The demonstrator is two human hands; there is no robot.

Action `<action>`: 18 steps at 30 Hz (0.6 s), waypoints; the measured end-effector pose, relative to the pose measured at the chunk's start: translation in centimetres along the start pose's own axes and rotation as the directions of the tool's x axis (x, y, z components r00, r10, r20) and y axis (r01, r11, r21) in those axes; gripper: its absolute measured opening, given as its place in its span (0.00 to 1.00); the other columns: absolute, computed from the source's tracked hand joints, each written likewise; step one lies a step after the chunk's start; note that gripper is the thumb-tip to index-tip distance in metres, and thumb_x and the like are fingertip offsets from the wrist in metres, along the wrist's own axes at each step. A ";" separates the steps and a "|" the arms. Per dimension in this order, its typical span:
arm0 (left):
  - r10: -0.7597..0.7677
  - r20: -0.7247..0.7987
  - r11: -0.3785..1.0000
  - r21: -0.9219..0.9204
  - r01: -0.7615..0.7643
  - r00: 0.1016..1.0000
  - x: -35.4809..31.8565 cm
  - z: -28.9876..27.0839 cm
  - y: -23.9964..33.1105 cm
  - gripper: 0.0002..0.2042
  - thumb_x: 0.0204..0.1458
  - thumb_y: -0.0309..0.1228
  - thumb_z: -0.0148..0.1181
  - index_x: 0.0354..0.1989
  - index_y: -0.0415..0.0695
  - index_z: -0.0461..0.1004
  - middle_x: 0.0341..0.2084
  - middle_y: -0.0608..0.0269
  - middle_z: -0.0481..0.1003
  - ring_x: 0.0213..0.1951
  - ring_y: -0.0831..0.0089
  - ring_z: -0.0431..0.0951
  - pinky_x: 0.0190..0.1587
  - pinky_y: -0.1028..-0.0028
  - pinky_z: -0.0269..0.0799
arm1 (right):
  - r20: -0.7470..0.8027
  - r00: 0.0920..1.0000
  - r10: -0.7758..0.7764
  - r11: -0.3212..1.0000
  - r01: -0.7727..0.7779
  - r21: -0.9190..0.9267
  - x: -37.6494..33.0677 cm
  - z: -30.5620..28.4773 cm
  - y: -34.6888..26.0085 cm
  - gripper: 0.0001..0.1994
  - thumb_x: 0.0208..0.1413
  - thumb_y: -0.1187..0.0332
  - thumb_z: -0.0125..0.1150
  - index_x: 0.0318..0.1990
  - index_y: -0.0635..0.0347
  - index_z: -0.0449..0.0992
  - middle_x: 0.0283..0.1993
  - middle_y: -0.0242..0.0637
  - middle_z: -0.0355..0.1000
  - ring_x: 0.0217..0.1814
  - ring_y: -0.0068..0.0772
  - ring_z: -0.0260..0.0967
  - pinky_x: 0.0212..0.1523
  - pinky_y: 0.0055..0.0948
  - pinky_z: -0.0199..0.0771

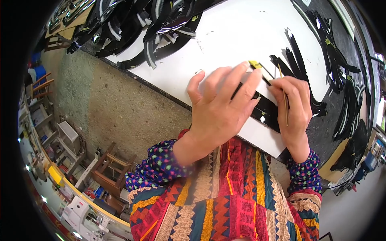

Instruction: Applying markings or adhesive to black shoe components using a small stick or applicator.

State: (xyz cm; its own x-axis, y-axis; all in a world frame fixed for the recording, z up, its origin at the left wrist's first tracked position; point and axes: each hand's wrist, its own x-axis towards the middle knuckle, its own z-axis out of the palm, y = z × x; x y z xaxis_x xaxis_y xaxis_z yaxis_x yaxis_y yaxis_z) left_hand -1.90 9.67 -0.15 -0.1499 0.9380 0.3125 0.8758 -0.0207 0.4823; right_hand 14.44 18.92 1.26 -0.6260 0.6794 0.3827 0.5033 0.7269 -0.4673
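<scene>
My left hand (219,108) lies flat, fingers spread, pressing down on a black flat piece (267,112) that rests on the white table (225,44). My right hand (293,106) grips a thin wooden-handled brush (284,100) whose yellow-tipped end (255,64) touches the black piece just past my left fingertips. Part of the black piece is hidden beneath both hands.
A heap of black curved pieces with white edges (148,24) covers the table's far left. More black strips (297,60) lie to the right, and others hang at the far right (350,108). Below the table's edge are a concrete floor (116,112), a wooden stool (110,168) and shelves.
</scene>
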 end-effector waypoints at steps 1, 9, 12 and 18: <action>0.008 0.002 1.000 0.003 -0.008 1.000 -0.1 0.1 -0.1 0.23 0.52 0.38 0.67 0.58 0.50 0.74 0.57 0.68 0.71 0.56 0.67 0.67 0.62 0.59 0.49 | -0.017 1.000 0.016 1.000 -0.016 -0.002 0.0 0.1 0.3 0.14 0.47 0.85 0.66 0.43 0.66 0.76 0.39 0.43 0.73 0.39 0.42 0.71 0.38 0.35 0.73; -0.046 -0.060 0.983 -0.182 0.034 0.997 0.1 -0.3 -1.4 0.10 0.51 0.30 0.67 0.41 0.47 0.77 0.43 0.64 0.72 0.52 0.63 0.69 0.57 0.61 0.55 | -0.019 0.997 0.077 0.995 -0.078 -0.066 1.0 -0.2 1.3 0.10 0.50 0.82 0.65 0.41 0.66 0.75 0.39 0.42 0.74 0.41 0.43 0.72 0.42 0.36 0.74; -0.057 0.013 0.985 -0.162 0.058 0.998 1.2 -1.1 -1.3 0.10 0.49 0.29 0.68 0.40 0.47 0.77 0.41 0.65 0.72 0.50 0.64 0.69 0.55 0.61 0.56 | -0.010 0.997 0.081 0.995 -0.082 -0.065 1.3 -0.1 1.0 0.10 0.52 0.82 0.63 0.42 0.65 0.75 0.40 0.42 0.73 0.43 0.43 0.71 0.44 0.36 0.73; 0.000 0.118 0.985 -0.172 0.021 0.993 2.5 -1.7 -0.9 0.09 0.47 0.26 0.68 0.36 0.47 0.77 0.37 0.68 0.73 0.45 0.67 0.70 0.50 0.67 0.60 | 0.042 0.987 0.156 0.988 -0.157 0.001 1.2 -0.3 1.2 0.09 0.53 0.82 0.61 0.42 0.65 0.74 0.40 0.42 0.72 0.45 0.43 0.70 0.45 0.37 0.72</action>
State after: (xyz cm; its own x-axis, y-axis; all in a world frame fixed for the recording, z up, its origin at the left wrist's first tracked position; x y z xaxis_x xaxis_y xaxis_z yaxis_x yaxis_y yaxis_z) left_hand -3.83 11.48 1.61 -0.0950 0.9722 0.2139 0.7804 -0.0607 0.6223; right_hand 14.49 20.62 1.41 -0.5641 0.7800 0.2710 0.5942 0.6113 -0.5226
